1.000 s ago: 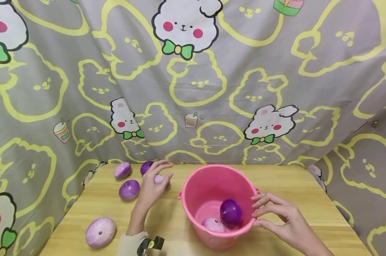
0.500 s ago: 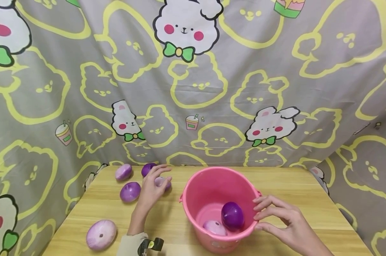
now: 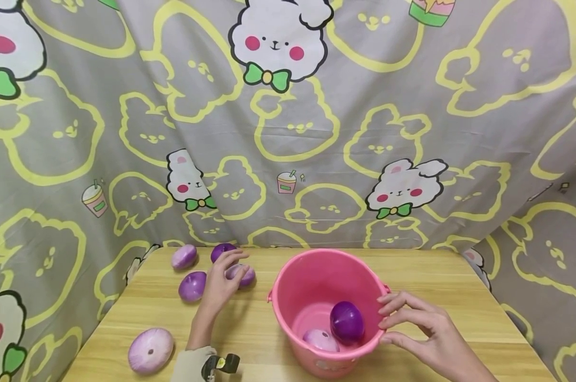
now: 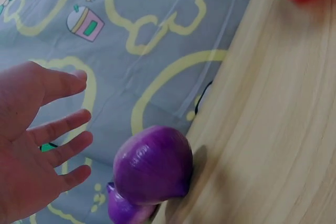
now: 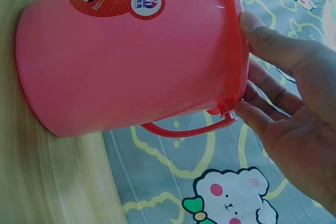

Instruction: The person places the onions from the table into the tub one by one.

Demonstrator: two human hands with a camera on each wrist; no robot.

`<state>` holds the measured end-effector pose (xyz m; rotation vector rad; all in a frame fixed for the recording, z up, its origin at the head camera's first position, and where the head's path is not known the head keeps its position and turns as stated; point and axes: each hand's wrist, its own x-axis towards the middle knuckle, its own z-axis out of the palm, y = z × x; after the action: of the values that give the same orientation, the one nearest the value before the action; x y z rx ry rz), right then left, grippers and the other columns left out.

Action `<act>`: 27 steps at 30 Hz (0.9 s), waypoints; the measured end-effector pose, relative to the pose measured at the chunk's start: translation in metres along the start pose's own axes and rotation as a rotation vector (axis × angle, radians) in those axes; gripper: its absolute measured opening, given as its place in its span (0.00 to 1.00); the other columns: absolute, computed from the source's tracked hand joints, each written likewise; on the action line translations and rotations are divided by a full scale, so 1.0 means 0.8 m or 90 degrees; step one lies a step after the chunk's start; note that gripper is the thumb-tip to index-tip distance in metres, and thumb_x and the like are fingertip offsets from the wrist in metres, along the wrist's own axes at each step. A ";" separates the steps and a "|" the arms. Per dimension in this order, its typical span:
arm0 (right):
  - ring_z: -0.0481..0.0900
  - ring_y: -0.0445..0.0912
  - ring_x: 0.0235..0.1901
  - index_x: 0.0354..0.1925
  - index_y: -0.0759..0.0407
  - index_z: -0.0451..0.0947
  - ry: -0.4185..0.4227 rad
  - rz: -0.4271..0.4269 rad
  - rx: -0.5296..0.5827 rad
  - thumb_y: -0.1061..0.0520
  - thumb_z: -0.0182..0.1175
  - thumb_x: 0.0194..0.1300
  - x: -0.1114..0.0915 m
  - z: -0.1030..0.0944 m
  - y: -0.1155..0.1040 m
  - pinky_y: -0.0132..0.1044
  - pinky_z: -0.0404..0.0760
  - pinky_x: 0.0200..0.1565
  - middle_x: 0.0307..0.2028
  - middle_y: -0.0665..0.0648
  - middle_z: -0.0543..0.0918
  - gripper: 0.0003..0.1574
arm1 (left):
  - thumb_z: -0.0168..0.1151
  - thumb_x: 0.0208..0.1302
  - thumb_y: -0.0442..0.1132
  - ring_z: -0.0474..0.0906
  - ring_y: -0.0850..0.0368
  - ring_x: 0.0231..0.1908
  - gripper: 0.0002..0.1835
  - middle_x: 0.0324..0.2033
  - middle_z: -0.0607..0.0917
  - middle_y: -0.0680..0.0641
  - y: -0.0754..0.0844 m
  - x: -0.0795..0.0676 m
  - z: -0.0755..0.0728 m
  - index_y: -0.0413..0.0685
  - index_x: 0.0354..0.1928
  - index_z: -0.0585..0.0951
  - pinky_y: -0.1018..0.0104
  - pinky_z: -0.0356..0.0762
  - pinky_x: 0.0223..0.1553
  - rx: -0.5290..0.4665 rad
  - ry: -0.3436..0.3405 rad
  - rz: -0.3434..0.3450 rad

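Note:
My left hand point(image 3: 223, 276) hovers over the back left of the table, fingers apart and holding nothing. Right beside it is a pale purple onion point(image 3: 246, 277), partly covered by the fingers in the head view; a dark purple onion point(image 3: 219, 251) sits just behind. The left wrist view shows the hand point(image 4: 42, 135) with spread fingers, apart from a purple onion point(image 4: 152, 163). My right hand point(image 3: 424, 329) holds the pink bucket point(image 3: 312, 281) at its right rim, thumb on the near side point(image 5: 262, 32). Inside lie a dark purple onion point(image 3: 347, 322) and a pale one point(image 3: 320, 339).
More onions lie on the left: a pale purple one point(image 3: 184, 257) at the back, a purple one point(image 3: 192, 286) by the left wrist, and a large pale one point(image 3: 150, 350) nearer the front. A patterned curtain point(image 3: 316, 132) hangs behind the wooden table point(image 3: 441, 270).
The left hand has shifted slightly left, uncovering more of the pale onion beside it. The right hand stays at the bucket rim. The head view tilted a little early on.

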<state>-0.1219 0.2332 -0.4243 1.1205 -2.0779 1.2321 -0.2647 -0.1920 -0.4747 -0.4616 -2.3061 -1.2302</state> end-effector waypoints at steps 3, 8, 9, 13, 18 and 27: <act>0.78 0.46 0.58 0.43 0.50 0.86 0.002 -0.003 0.003 0.75 0.78 0.42 -0.001 0.000 0.000 0.28 0.74 0.63 0.45 0.53 0.84 0.32 | 0.73 0.60 0.31 0.76 0.35 0.60 0.15 0.57 0.83 0.39 -0.003 -0.001 0.001 0.42 0.50 0.87 0.37 0.67 0.66 0.003 0.000 -0.002; 0.78 0.46 0.58 0.43 0.48 0.86 0.001 0.011 -0.007 0.75 0.78 0.42 -0.003 -0.001 0.000 0.28 0.74 0.62 0.45 0.53 0.84 0.33 | 0.74 0.59 0.30 0.76 0.32 0.59 0.15 0.56 0.82 0.36 -0.009 -0.003 0.004 0.42 0.49 0.87 0.35 0.69 0.64 0.018 0.000 0.000; 0.79 0.47 0.57 0.43 0.48 0.86 0.002 0.014 -0.008 0.75 0.78 0.42 -0.003 -0.001 0.000 0.28 0.74 0.62 0.45 0.53 0.85 0.33 | 0.74 0.59 0.30 0.76 0.32 0.59 0.15 0.56 0.82 0.36 -0.011 -0.004 0.005 0.41 0.49 0.87 0.35 0.70 0.63 0.026 0.002 0.004; 0.79 0.48 0.57 0.43 0.48 0.86 0.003 0.016 -0.010 0.75 0.78 0.42 -0.004 -0.001 0.000 0.28 0.74 0.62 0.46 0.53 0.85 0.32 | 0.75 0.56 0.30 0.77 0.30 0.57 0.16 0.55 0.83 0.35 -0.015 -0.006 0.008 0.40 0.48 0.87 0.33 0.71 0.60 0.057 0.011 0.022; 0.79 0.49 0.57 0.43 0.49 0.86 0.002 0.004 -0.003 0.75 0.78 0.42 -0.003 0.000 0.002 0.28 0.74 0.62 0.46 0.53 0.84 0.32 | 0.76 0.55 0.30 0.77 0.30 0.57 0.17 0.55 0.83 0.35 -0.020 -0.008 0.010 0.39 0.48 0.87 0.32 0.68 0.60 0.066 0.019 0.028; 0.79 0.48 0.57 0.43 0.49 0.87 0.002 0.002 0.001 0.75 0.78 0.43 -0.002 -0.001 0.002 0.28 0.74 0.62 0.46 0.53 0.84 0.31 | 0.77 0.55 0.31 0.73 0.29 0.60 0.18 0.58 0.80 0.32 -0.025 -0.011 0.012 0.39 0.49 0.87 0.32 0.64 0.64 0.062 -0.008 -0.018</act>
<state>-0.1223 0.2351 -0.4256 1.1168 -2.0774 1.2364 -0.2701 -0.1951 -0.4975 -0.4060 -2.3782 -1.1252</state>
